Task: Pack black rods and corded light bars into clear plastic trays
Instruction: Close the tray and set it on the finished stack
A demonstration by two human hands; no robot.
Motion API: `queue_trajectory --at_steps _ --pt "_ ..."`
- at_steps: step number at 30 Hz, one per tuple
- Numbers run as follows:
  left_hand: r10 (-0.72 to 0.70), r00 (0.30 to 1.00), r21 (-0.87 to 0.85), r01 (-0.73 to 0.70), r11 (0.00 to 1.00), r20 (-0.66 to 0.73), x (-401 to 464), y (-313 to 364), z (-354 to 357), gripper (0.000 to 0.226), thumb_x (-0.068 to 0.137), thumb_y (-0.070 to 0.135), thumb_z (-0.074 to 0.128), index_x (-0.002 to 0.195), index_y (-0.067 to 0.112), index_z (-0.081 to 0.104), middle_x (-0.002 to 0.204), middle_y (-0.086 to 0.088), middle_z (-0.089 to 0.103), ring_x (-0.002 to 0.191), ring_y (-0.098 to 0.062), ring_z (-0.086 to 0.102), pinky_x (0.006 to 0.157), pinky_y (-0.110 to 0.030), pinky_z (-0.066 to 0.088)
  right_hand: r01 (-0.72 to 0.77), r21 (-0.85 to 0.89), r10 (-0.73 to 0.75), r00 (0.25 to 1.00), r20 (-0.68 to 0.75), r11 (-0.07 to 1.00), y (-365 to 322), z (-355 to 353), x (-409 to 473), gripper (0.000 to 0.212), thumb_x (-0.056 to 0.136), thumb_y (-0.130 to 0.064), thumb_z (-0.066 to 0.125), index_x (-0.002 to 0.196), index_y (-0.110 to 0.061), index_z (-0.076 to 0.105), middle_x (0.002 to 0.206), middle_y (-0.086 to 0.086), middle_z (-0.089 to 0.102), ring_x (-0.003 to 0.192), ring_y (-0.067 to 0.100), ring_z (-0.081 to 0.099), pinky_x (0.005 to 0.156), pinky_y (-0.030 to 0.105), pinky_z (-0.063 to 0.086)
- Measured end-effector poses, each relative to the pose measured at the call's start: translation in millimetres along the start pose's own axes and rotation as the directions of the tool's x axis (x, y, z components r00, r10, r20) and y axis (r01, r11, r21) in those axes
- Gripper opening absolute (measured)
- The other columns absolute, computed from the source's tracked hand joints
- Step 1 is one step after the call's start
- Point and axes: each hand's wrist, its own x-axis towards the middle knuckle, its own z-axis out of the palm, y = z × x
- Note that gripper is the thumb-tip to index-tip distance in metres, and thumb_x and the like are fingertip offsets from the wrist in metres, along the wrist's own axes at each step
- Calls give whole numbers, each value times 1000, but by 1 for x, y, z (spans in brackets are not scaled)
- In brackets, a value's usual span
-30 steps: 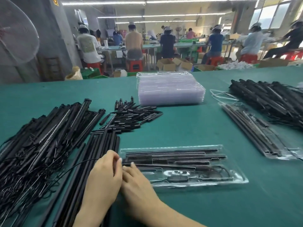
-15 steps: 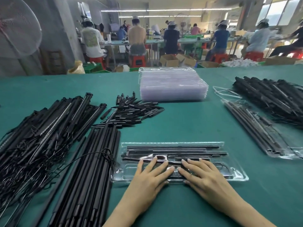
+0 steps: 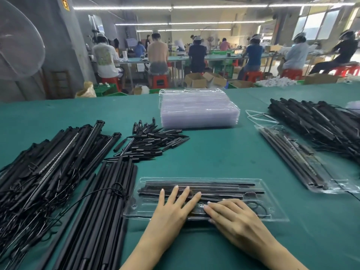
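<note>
A clear plastic tray (image 3: 272,193) lies in front of me on the green table, holding black rods and a corded light bar with its coiled cord at the right end. My left hand (image 3: 171,207) presses flat on the tray with fingers spread over the rods. My right hand (image 3: 233,217) rests on the tray's front part, fingers pointing left. Bundled long black rods (image 3: 97,211) lie left of the tray. A heap of corded light bars (image 3: 39,168) lies at far left.
A stack of empty clear trays (image 3: 198,112) stands at the back centre. Short black spikes (image 3: 152,143) are piled in the middle left. A filled tray (image 3: 303,162) and another heap of black bars (image 3: 321,121) lie at right. People work at tables behind.
Both hands moved from the tray's left end onto its middle. The right hand has since slid left and turned, and the left hand reached farther over the rods.
</note>
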Motion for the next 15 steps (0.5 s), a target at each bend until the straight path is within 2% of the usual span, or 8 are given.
queue_trajectory --at_steps 2,4,6,7,9,11,13,15 --pt "0 999 -6 0 1000 -43 0 -2 9 90 34 16 94 119 29 67 113 1 70 98 -24 69 69 -44 59 -39 -13 40 999 35 999 9 -11 -9 32 88 -38 62 112 -18 72 114 -2 68 97 16 65 85 34 52" --pt "15 995 -5 -16 1000 -99 -2 -5 16 98 26 6 92 119 27 67 112 0 70 97 -25 70 69 -43 59 -127 -79 133 988 81 989 30 -29 -25 50 78 -45 71 120 -19 67 122 -1 65 107 15 59 92 37 46" --pt "32 989 11 -30 999 -148 -2 -7 19 100 23 5 92 118 27 68 111 1 71 96 -24 70 68 -43 59 -182 -178 202 974 103 967 51 -45 -43 59 66 -32 81 119 -12 68 120 3 66 105 19 60 91 36 43" --pt "34 985 9 -33 999 -167 -1 -7 20 99 24 7 94 117 28 68 111 2 71 96 -24 70 68 -42 59 -178 -221 203 975 94 959 58 -50 -50 50 66 -21 78 114 -8 70 115 5 68 100 21 63 89 35 44" --pt "34 984 -28 -40 999 -175 0 -6 20 96 25 14 96 116 29 69 110 3 71 95 -22 70 67 -42 59 -144 -265 170 983 75 954 65 -52 -64 28 80 -9 58 103 -4 74 105 8 71 89 23 70 82 34 51" --pt "33 984 -98 -50 994 -173 0 -6 17 91 25 21 98 112 29 71 108 4 71 94 -21 71 65 -43 59 -122 -259 145 987 73 958 66 -50 -71 29 82 -5 50 97 -2 75 100 9 73 84 22 72 72 30 58" --pt "16 983 -155 -45 987 -181 0 -8 13 86 27 29 98 110 27 72 109 6 71 94 -20 70 67 -42 58 -92 -267 114 991 68 959 66 -48 -73 28 81 -4 50 92 -1 76 95 8 74 83 20 72 70 30 58" --pt "34 971 -168 -75 983 -236 -2 -9 9 68 46 29 94 110 24 72 111 5 70 99 -19 69 81 -35 55 -62 -287 82 995 56 956 67 -48 -72 28 83 -5 49 89 0 76 92 8 74 80 20 72 71 31 58"
